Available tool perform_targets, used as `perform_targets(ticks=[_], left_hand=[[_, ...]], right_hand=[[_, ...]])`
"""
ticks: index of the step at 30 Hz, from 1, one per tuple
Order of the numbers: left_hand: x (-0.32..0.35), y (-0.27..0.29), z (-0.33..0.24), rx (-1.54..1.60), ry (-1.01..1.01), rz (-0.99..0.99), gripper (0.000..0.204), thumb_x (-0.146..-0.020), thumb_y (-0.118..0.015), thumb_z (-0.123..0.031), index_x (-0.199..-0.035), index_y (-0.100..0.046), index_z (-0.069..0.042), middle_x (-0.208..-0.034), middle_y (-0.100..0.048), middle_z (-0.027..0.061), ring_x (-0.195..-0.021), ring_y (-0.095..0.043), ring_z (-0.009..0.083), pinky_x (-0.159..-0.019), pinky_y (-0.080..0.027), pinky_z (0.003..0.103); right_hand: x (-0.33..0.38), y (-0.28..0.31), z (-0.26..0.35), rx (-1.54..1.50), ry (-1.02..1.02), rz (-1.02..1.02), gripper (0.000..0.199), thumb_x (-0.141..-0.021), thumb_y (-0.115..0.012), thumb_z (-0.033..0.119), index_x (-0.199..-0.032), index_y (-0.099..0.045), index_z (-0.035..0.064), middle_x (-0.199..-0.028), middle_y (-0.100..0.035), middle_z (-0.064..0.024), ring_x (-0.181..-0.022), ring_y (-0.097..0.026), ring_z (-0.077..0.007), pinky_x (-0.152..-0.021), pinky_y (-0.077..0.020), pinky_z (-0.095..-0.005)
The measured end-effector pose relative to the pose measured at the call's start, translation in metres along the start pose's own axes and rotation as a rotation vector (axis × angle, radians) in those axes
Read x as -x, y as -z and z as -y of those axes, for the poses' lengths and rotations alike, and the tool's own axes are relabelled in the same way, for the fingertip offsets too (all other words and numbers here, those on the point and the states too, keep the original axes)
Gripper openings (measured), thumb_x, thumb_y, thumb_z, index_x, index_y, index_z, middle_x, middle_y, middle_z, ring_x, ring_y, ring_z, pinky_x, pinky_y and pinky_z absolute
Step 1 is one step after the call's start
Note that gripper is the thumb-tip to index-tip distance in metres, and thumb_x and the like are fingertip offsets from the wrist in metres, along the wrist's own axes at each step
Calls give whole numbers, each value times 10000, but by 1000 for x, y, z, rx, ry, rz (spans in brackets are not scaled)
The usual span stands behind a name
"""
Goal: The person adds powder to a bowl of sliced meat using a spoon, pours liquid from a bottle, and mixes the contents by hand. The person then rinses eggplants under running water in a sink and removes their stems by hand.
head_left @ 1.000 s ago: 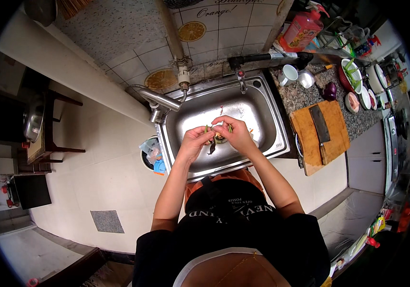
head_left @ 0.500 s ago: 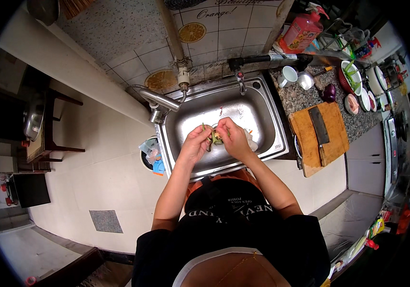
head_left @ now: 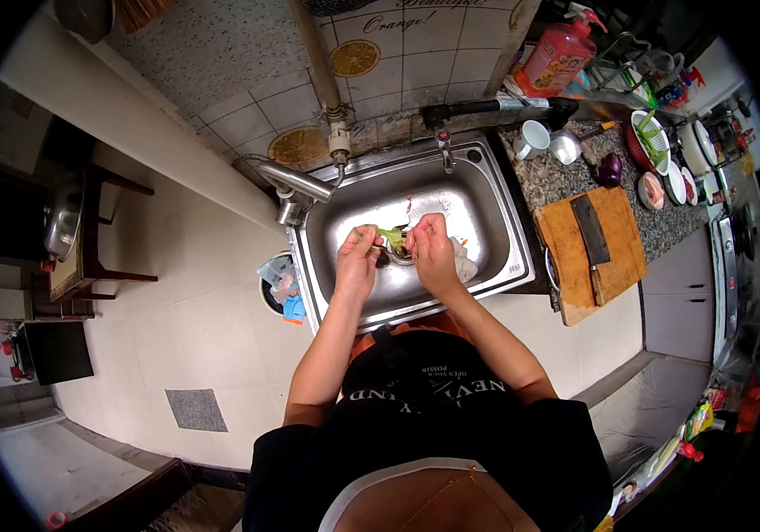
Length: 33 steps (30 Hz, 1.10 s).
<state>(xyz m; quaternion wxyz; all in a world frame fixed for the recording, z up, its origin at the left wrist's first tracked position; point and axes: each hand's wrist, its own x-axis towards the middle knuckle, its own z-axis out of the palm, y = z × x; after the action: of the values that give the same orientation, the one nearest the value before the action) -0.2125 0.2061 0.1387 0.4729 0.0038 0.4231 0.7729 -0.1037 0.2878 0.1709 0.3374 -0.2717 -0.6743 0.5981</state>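
Over the steel sink [head_left: 336, 279], a split, light green pepper [head_left: 392, 236] spans the gap between my two hands. My left hand [head_left: 358, 257] pinches its left end between thumb and fingers. At the other end, my right hand [head_left: 433, 255] is closed with its fingertips at the pepper, though what they grip there is partly hidden. Beneath the hands lies the drain, with small scraps around it. A whitish, crumpled-looking thing [head_left: 464, 262] rests in the sink beside my right hand. Small red and orange bits are scattered on the basin floor.
Right of the sink, a cleaver [head_left: 591, 232] lies on a wooden cutting board [head_left: 557, 257]. Behind it are a purple onion [head_left: 609, 170], a white mug [head_left: 533, 139], a ladle [head_left: 566, 147] and a colander [head_left: 650, 142] with green vegetables. A faucet [head_left: 309, 186] reaches over the sink's left corner.
My hands have drawn slightly apart, and the right one has turned. The pepper now shows as a wider, lighter green piece stretched between them.
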Motion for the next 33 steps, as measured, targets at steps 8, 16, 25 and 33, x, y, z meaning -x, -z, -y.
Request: perform_targets(ticks=[8,16,25,33], left_hand=[[-15,38,-3,317,89,-135,62,-831,-522,-157,-866,-514,-106,-824,-539,10,-801,-529,127,-709,-436,250],[-41,81,28,163,354,-376,140,-894,-350,-215,-949,-443,-126,-939,-547,47,-914,-519,222,-784,-398,462],[-69,171,98,-220,500,-443,93,-852,-426,-128,-922,-483,-103,-863,-567,68,-757,-558,181,-617,-470,312],[-62,161,97,-287,527,-374,105,-836,-497,-172,-881,-515,-78,-827,-580,58,-756,-566,156,-627,-465,232]], right_hand=[[0,25,18,-457,-158,-156,76,-892,-384,141,-863,-357,76,-641,-430,-5,-558,-418,-72,-485,-361,-195],[0,41,-20,-1066,-956,-537,114,-872,-426,108,-764,-438,77,-617,-431,0,-589,-454,-114,-593,-445,-220],[42,63,-80,-1185,-1083,-130,201,-859,-477,248,-776,-493,66,-567,-339,44,-431,-275,-34,-360,-223,-158],[40,53,-92,-954,-1053,29,161,-838,-512,145,-709,-417,130,-549,-313,61,-431,-253,-30,-365,-196,-162]])
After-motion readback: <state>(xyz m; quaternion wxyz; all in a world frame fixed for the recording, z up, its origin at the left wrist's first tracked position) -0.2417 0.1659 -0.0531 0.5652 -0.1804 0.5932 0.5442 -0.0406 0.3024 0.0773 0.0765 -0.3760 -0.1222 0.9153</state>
